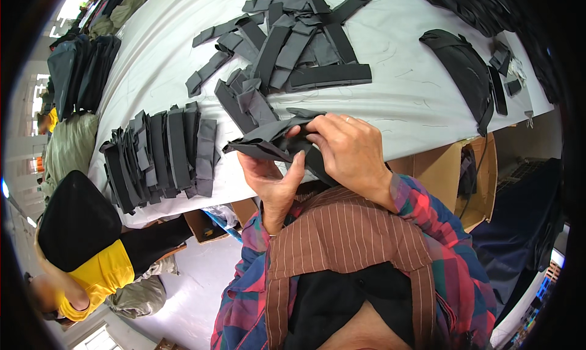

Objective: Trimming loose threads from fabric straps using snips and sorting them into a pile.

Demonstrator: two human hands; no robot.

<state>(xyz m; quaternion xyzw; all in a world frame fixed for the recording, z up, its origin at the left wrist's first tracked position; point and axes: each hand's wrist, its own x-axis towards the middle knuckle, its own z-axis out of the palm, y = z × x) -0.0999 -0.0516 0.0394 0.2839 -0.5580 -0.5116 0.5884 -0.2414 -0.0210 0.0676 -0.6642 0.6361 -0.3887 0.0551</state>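
Both hands are closed on a folded dark grey fabric band [259, 144] just above the near edge of the white-covered table. My left hand [273, 182] grips it from below, the thumb pointing up and some fingers behind the cloth. From the right, my right hand [351, 151] pinches the cloth's upper side with bent fingers. Part of the band hangs down between the hands, partly hidden by them. Beyond it lies a loose heap of similar dark bands [299, 45]. Left of my hands, more bands [160, 158] are lined up side by side in a row.
A curved black cloth piece [455, 66] lies on the table's right, beside a flat dark object [497, 90]. Below the right edge stands an open cardboard box [436, 173]. A person in a yellow top [104, 277] is at the lower left. Dark garments [79, 75] are stacked farther left.
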